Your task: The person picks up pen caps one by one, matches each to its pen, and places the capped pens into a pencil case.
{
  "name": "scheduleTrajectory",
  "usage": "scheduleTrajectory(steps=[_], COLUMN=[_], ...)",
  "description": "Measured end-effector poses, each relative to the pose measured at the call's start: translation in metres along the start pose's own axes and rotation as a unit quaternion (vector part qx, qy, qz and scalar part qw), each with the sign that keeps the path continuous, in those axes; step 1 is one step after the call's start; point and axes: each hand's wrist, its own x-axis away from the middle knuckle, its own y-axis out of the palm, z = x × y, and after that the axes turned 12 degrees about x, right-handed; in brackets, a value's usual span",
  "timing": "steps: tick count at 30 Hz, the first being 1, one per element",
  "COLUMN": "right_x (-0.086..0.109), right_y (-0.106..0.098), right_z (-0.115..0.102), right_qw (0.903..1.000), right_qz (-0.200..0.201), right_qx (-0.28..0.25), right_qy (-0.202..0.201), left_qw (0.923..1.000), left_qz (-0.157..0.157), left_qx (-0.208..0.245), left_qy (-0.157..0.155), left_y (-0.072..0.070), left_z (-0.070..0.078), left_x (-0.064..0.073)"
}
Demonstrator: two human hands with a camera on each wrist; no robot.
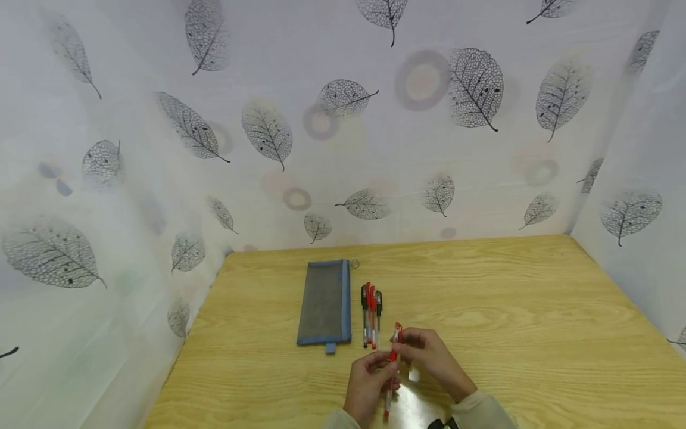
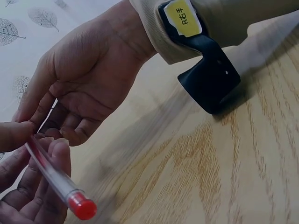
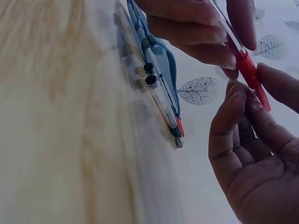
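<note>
Both hands hold one red gel pen point(image 1: 389, 396) with a clear barrel above the wooden table. My left hand point(image 1: 368, 381) pinches the barrel between thumb and fingers, and the red end plug point(image 2: 83, 207) points toward me. At the capped end, my right hand point(image 1: 431, 357) pinches the red cap point(image 3: 251, 77) between thumb and forefinger. Beyond the hands, several red and black pens point(image 1: 371, 316) lie side by side. To their left lies a grey mesh pencil pouch point(image 1: 323, 304) with blue edging, flat on the table.
The wood-grain table point(image 1: 536, 310) is bounded at the back and sides by a white leaf-patterned covering point(image 1: 343, 149). A metal ring point(image 1: 355, 264) sits at the pouch's upper right corner. A black wrist camera mount point(image 2: 210, 79) is strapped over the right sleeve.
</note>
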Motion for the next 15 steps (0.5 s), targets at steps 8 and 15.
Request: scheduleTrajectory(steps=[8,15], right_x=[-0.005,-0.018], right_y=[0.000,-0.006], right_z=[0.000,0.003], right_qw=[0.9990,0.9973], right_qz=[0.021,0.040], right_qx=[0.003,0.021], right_qy=[0.040,0.058], left_qw=[0.9998,0.9992], left_qz=[0.009,0.012], left_qx=[-0.014,-0.022], left_qy=[0.013,0.030], left_y=[-0.003,-0.003], left_z=[-0.003,-0.004], left_x=[-0.005,-0.015])
